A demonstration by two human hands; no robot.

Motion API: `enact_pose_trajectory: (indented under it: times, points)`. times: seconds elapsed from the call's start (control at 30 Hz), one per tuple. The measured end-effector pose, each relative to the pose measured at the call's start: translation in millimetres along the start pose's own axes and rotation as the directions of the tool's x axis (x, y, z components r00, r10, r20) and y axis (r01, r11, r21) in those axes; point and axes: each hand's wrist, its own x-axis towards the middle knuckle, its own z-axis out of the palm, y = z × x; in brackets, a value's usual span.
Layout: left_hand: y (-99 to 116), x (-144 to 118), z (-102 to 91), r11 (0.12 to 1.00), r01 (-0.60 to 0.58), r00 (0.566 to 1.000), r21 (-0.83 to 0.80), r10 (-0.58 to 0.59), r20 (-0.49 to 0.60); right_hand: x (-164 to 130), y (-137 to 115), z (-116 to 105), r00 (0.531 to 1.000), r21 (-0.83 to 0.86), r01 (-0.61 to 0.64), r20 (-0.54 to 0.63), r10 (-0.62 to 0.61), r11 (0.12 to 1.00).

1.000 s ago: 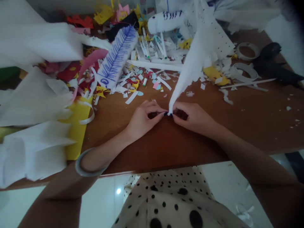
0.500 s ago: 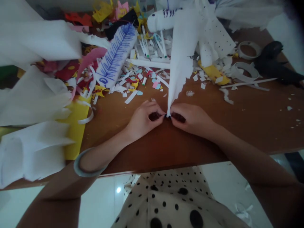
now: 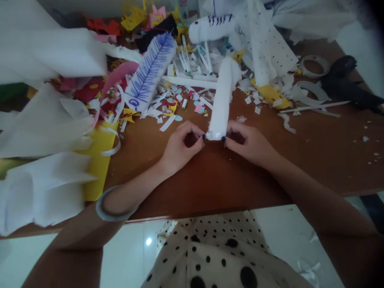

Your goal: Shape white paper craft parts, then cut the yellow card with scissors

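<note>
A long white strip of soft, paper-like material [image 3: 221, 100] stands out away from me over the brown table. Its near end is pinched at both corners. My left hand [image 3: 183, 146] closes thumb and finger on the left corner. On the right corner, my right hand [image 3: 248, 143] is closed the same way. The strip's near edge looks folded or wrinkled, and its far end droops over. Beyond my left hand lies a white padded piece with blue feather-like lines [image 3: 151, 74].
Paper scraps [image 3: 177, 102] litter the table's middle, with several markers [image 3: 204, 58] behind. Tape rolls [image 3: 310, 92] and a black object [image 3: 349, 84] lie at right. A yellow sheet [image 3: 100, 168] and blurred white sheets [image 3: 57, 188] are at left. A white piece with dark marks [image 3: 211, 28] lies at back.
My hands have moved apart and slightly away from me. The strip, narrow at its near end before, now spreads flat between them, and its far end has dropped lower.
</note>
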Motion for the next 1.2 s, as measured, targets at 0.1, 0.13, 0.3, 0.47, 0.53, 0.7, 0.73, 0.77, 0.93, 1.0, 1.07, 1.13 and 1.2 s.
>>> enact_pose_trajectory:
  times: [0.1,0.13,0.3,0.47,0.53,0.7,0.73,0.77,0.93,1.0,1.07,1.13,1.2]
  points:
    - [0.0,3.4,-4.6,0.999,0.049,0.991,0.019,-0.046,-0.125,1.2,1.8,-3.0,0.998,0.063,-0.031,-0.056,0.035,0.998]
    - [-0.5,5.2,-7.0,0.998,0.055,0.986,0.040,-0.048,-0.162,1.4,1.9,-3.6,0.997,0.078,-0.032,-0.068,0.037,0.996]
    - [-6.6,14.7,-19.9,0.991,0.063,0.968,0.116,-0.033,-0.249,1.2,0.8,-1.7,0.998,0.102,0.017,-0.056,-0.011,0.995]
    - [-4.4,12.5,-21.8,0.998,0.053,0.986,0.046,-0.045,-0.163,1.4,1.2,2.7,0.999,0.075,0.025,-0.039,-0.022,0.997]
    - [-1.5,9.0,-19.1,1.000,-0.002,0.999,0.007,0.002,-0.048,1.9,2.1,3.6,0.998,0.054,0.038,-0.049,-0.035,0.998]
    - [-0.6,3.8,-11.3,1.000,0.025,0.998,-0.013,-0.024,0.055,4.4,6.7,5.6,0.993,-0.039,0.117,0.032,-0.116,0.992]
    - [-1.4,3.8,-10.7,0.999,0.030,0.999,-0.024,-0.029,0.044,5.2,7.7,6.0,0.993,-0.036,0.108,0.048,-0.106,0.994]
    - [-2.1,4.1,-10.6,0.999,0.021,0.999,-0.036,-0.020,0.033,6.1,8.6,6.4,0.995,-0.012,0.082,0.052,-0.082,0.997]
    - [-0.8,5.9,-14.9,0.991,-0.131,0.989,0.010,0.130,0.072,11.1,10.9,7.5,0.996,0.393,-0.087,0.066,0.066,0.916]
    - [1.2,6.5,-16.1,0.992,-0.123,0.985,-0.040,0.127,0.114,12.6,12.7,8.0,0.992,0.480,-0.126,0.039,0.123,0.868]
    - [2.6,7.9,-17.0,0.968,-0.016,0.993,-0.249,0.044,0.107,13.7,15.9,7.9,0.975,0.516,-0.160,-0.053,0.218,0.842]
    - [3.7,10.6,-19.1,0.846,0.128,0.991,-0.518,-0.083,0.110,14.6,19.7,6.4,0.939,0.565,-0.173,-0.153,0.308,0.807]
    - [5.5,13.7,-22.7,0.699,0.236,0.972,-0.676,-0.178,0.155,15.2,22.7,3.3,0.906,0.618,-0.164,-0.214,0.365,0.769]
